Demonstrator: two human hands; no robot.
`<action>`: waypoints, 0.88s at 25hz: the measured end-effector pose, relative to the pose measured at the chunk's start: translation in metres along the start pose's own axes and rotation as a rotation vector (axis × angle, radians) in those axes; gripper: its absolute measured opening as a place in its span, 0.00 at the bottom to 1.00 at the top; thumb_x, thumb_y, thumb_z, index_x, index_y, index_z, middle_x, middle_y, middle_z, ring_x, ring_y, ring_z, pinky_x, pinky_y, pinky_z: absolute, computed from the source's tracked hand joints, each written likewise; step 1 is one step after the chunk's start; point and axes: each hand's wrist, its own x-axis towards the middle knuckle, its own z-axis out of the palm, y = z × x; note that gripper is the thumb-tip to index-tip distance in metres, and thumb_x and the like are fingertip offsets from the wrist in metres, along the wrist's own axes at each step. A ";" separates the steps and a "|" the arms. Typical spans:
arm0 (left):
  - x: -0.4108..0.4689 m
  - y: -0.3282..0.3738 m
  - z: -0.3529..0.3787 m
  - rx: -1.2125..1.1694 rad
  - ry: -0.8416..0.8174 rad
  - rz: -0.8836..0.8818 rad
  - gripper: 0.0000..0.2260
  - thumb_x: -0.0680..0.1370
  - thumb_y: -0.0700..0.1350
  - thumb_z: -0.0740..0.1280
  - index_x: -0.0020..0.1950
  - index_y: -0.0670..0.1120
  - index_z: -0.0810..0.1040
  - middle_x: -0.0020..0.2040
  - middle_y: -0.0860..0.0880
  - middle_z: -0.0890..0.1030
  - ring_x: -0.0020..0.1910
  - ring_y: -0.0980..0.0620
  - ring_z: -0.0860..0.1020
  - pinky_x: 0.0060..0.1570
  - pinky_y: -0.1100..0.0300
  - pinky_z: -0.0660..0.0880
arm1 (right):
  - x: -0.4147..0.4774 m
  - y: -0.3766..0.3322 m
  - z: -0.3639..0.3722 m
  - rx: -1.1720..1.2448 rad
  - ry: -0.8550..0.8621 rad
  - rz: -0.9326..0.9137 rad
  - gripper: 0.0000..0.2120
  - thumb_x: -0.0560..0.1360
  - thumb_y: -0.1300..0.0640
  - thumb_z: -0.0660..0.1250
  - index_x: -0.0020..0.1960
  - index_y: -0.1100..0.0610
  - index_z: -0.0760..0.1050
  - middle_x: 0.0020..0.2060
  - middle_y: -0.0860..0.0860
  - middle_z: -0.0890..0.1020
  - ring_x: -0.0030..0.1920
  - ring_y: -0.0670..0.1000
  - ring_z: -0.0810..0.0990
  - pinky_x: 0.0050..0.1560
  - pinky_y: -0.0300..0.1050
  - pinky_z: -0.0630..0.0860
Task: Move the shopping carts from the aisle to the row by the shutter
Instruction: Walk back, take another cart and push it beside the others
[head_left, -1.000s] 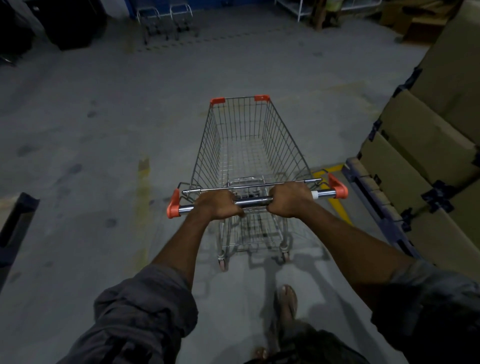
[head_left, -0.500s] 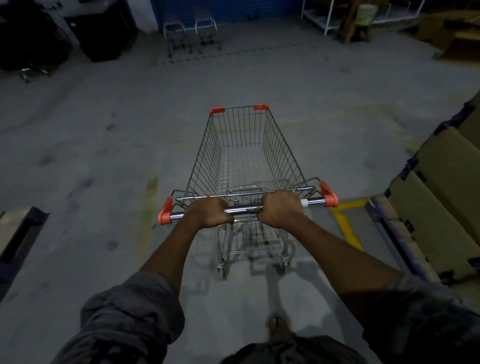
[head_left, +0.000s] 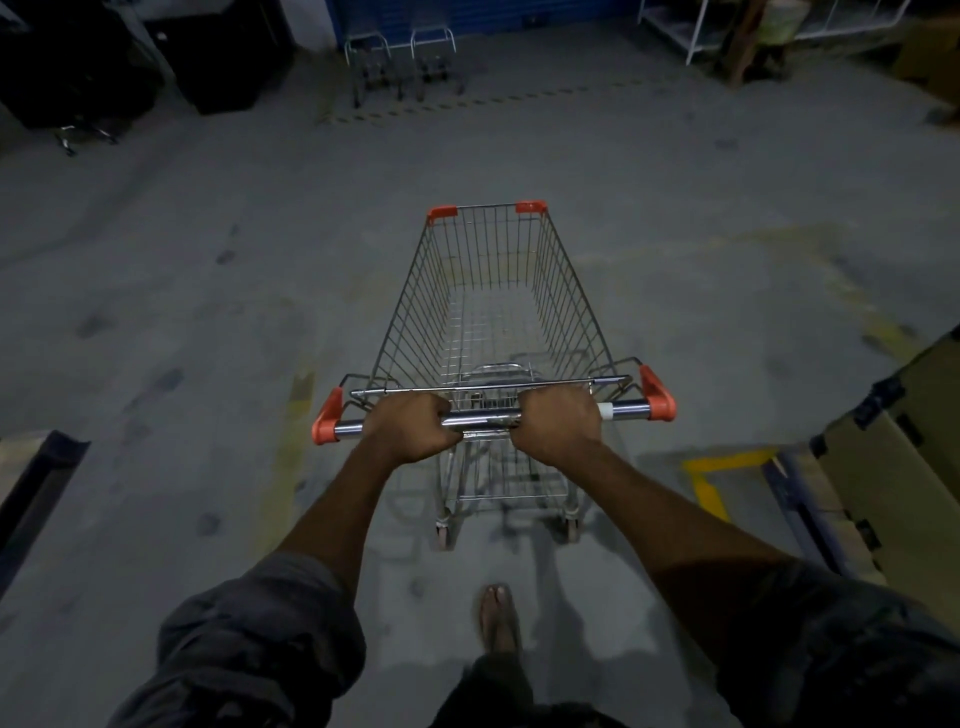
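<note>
Gripping handle (head_left: 483, 414): left hand (head_left: 410, 428) and right hand (head_left: 558, 426) both clenching round chrome bar, side by side near middle. Empty cart (head_left: 498, 312) standing on open floor (head_left: 208, 312), nose pointing toward row (head_left: 400, 62) by blue shutter (head_left: 467, 13), well apart. Wire basket likely rolling light, frame stiff, castors possibly wandering. Row looking dim, seemingly two carts. Bar being best hold; wider grip giving better steering.

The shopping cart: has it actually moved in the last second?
Yes, the shopping cart rolled forward: the yellow floor marking, beside its handle a second ago, now lies behind it, and the parked carts ahead look nearer.
</note>
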 end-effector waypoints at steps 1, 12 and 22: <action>0.018 -0.003 0.000 0.032 0.041 0.001 0.17 0.71 0.65 0.66 0.45 0.53 0.82 0.43 0.50 0.84 0.45 0.47 0.82 0.40 0.57 0.70 | 0.019 0.005 0.003 -0.007 0.013 -0.004 0.10 0.71 0.47 0.67 0.46 0.52 0.81 0.40 0.50 0.85 0.40 0.54 0.84 0.42 0.46 0.75; 0.237 -0.044 -0.005 0.169 0.124 0.015 0.20 0.72 0.64 0.64 0.51 0.50 0.80 0.40 0.47 0.84 0.41 0.43 0.83 0.40 0.55 0.75 | 0.236 0.064 0.021 -0.019 0.101 0.068 0.09 0.66 0.48 0.70 0.42 0.52 0.80 0.33 0.49 0.83 0.32 0.53 0.81 0.35 0.43 0.74; 0.459 -0.078 -0.014 -0.005 0.172 0.052 0.33 0.70 0.65 0.68 0.72 0.52 0.69 0.71 0.50 0.71 0.52 0.44 0.82 0.43 0.52 0.79 | 0.446 0.144 0.032 0.043 0.144 0.012 0.22 0.65 0.47 0.71 0.56 0.56 0.80 0.51 0.53 0.81 0.50 0.56 0.78 0.46 0.52 0.78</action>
